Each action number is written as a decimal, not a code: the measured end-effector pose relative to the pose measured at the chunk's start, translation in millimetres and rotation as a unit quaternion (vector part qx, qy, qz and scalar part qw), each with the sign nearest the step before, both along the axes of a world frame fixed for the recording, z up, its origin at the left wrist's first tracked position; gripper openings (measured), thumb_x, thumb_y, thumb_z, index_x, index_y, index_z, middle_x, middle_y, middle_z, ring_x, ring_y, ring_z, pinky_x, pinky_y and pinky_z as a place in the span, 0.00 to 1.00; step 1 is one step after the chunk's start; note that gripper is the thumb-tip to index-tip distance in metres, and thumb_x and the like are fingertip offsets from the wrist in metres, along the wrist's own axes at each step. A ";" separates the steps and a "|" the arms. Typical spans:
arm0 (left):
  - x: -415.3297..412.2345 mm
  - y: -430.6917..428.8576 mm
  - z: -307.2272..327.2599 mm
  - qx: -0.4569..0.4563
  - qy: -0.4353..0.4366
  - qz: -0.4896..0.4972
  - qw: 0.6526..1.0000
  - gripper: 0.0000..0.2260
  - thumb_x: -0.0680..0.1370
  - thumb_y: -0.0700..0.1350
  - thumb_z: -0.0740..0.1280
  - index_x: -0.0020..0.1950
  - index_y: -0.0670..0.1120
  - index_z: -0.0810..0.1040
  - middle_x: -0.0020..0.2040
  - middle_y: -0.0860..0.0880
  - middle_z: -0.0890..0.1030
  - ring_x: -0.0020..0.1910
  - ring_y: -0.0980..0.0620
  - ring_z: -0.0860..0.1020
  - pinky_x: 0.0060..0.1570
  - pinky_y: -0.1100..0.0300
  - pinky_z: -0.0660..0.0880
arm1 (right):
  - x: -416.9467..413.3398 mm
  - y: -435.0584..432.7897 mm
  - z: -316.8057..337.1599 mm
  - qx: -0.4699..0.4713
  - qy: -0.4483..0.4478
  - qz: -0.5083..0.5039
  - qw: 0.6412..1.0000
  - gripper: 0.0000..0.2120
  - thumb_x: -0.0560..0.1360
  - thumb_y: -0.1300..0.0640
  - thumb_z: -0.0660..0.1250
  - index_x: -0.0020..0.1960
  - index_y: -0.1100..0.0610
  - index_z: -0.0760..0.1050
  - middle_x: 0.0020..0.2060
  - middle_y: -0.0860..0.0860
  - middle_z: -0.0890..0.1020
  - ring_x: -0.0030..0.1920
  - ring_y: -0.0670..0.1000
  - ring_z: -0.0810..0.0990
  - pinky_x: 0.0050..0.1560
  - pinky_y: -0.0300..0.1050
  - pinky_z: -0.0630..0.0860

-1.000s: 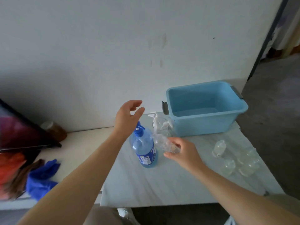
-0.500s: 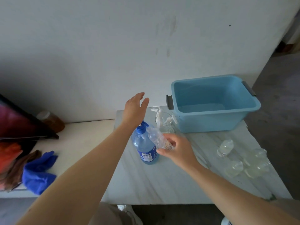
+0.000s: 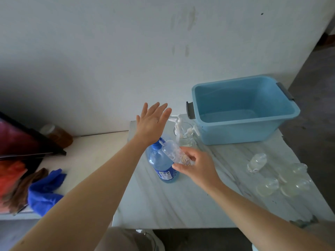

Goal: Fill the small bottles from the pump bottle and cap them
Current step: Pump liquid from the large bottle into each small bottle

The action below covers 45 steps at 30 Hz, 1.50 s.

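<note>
Blue pump bottle [image 3: 161, 164] upright; clear small bottle [image 3: 175, 153] tilted at its nozzle.

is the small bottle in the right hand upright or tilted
Tilted. The small bottle leans with its mouth toward the blue pump bottle's nozzle, held in the right hand.

Pump bottle [image 3: 164, 165] label: print illegible.

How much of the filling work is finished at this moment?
Done: cannot tell; the small bottles lying at right look clear. In hand: the right hand holds one small bottle at the pump bottle spout, the left hand flat above the pump. Left: pumping, capping.
</note>
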State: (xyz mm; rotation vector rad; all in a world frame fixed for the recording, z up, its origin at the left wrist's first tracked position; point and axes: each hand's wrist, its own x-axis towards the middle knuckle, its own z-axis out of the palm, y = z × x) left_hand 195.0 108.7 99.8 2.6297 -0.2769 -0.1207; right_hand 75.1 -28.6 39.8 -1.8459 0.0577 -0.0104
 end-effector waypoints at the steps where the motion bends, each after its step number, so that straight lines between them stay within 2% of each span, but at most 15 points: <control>1: 0.4 -0.2 0.2 -0.004 0.004 0.001 1.000 0.25 0.81 0.62 0.43 0.76 0.58 0.58 0.78 0.54 0.55 0.78 0.51 0.41 0.74 0.41 0.41 | 0.7 -0.1 -0.7 0.001 0.000 0.001 1.000 0.16 0.61 0.52 0.74 0.47 0.39 0.78 0.42 0.43 0.85 0.44 0.43 0.82 0.47 0.41 0.76; 5: 0.9 0.1 -5.8 0.002 0.012 0.000 1.000 0.25 0.81 0.62 0.42 0.76 0.58 0.58 0.78 0.54 0.56 0.78 0.50 0.42 0.74 0.41 0.42 | 2.8 -1.3 -8.0 0.010 -0.002 0.003 1.000 0.17 0.60 0.51 0.73 0.49 0.42 0.80 0.42 0.43 0.85 0.44 0.46 0.82 0.48 0.46 0.78; 7: 1.9 1.0 -10.9 -0.001 0.017 0.003 1.000 0.25 0.81 0.61 0.42 0.76 0.58 0.59 0.78 0.54 0.56 0.78 0.50 0.43 0.74 0.41 0.43 | 2.8 -1.7 -11.3 0.016 0.000 0.002 1.000 0.17 0.61 0.51 0.73 0.49 0.41 0.79 0.43 0.42 0.84 0.45 0.45 0.82 0.49 0.47 0.78; 9: 2.7 1.4 -16.3 -0.003 0.025 0.007 1.000 0.25 0.81 0.61 0.42 0.76 0.58 0.59 0.78 0.54 0.57 0.78 0.50 0.43 0.74 0.41 0.44 | 2.7 -2.4 -14.9 0.022 0.005 0.005 1.000 0.18 0.62 0.53 0.74 0.48 0.38 0.79 0.44 0.42 0.84 0.46 0.44 0.82 0.50 0.46 0.78; 13: 2.2 0.2 -20.2 -0.002 0.025 0.013 1.000 0.25 0.81 0.61 0.43 0.75 0.57 0.60 0.77 0.53 0.58 0.78 0.50 0.44 0.74 0.42 0.46 | 1.3 -1.7 -18.4 0.028 0.012 0.004 1.000 0.18 0.63 0.58 0.75 0.50 0.43 0.80 0.42 0.41 0.84 0.45 0.42 0.82 0.48 0.41 0.77; 16: 0.2 0.0 -18.0 0.008 0.025 0.014 1.000 0.26 0.80 0.62 0.43 0.76 0.57 0.60 0.78 0.53 0.58 0.78 0.50 0.44 0.74 0.41 0.46 | 0.2 -0.2 -16.6 0.021 0.015 0.005 1.000 0.19 0.64 0.60 0.76 0.49 0.41 0.79 0.41 0.40 0.84 0.43 0.41 0.81 0.46 0.38 0.76; 24: 0.3 -2.2 2.3 -0.019 0.015 0.017 1.000 0.25 0.81 0.61 0.42 0.76 0.58 0.59 0.78 0.53 0.55 0.78 0.50 0.41 0.73 0.41 0.39 | -2.1 -0.7 -0.5 0.012 -0.013 0.001 1.000 0.16 0.63 0.55 0.75 0.46 0.37 0.78 0.41 0.43 0.84 0.43 0.43 0.81 0.45 0.39 0.75; 26: 0.5 -2.4 6.5 -0.015 0.005 0.006 1.000 0.25 0.80 0.61 0.41 0.76 0.59 0.58 0.78 0.54 0.54 0.77 0.51 0.40 0.73 0.41 0.38 | -1.7 -1.6 2.5 0.008 -0.022 -0.006 1.000 0.18 0.63 0.56 0.76 0.45 0.37 0.77 0.41 0.43 0.84 0.42 0.42 0.80 0.45 0.38 0.75; 30: -0.3 -0.3 5.0 0.011 -0.013 -0.002 1.000 0.27 0.78 0.64 0.40 0.76 0.60 0.55 0.79 0.55 0.51 0.77 0.51 0.38 0.73 0.42 0.36 | -1.3 -1.4 1.9 0.011 -0.020 -0.010 1.000 0.17 0.62 0.55 0.75 0.50 0.43 0.80 0.42 0.42 0.84 0.43 0.40 0.80 0.45 0.35 0.74; 36: 0.4 -1.7 -1.4 0.004 -0.023 -0.010 1.000 0.32 0.74 0.67 0.38 0.76 0.61 0.55 0.79 0.56 0.51 0.77 0.51 0.38 0.72 0.42 0.36 | -0.2 -1.9 -8.4 0.018 -0.017 -0.007 1.000 0.21 0.61 0.50 0.73 0.54 0.47 0.80 0.44 0.41 0.84 0.45 0.40 0.80 0.45 0.32 0.74; 45: -0.7 -0.8 -17.8 -0.020 0.011 0.020 1.000 0.29 0.76 0.66 0.41 0.76 0.61 0.58 0.78 0.56 0.54 0.77 0.52 0.41 0.74 0.41 0.40 | -0.8 -0.1 -23.6 0.023 -0.001 -0.006 1.000 0.20 0.62 0.53 0.74 0.54 0.46 0.81 0.46 0.39 0.83 0.48 0.40 0.81 0.49 0.35 0.74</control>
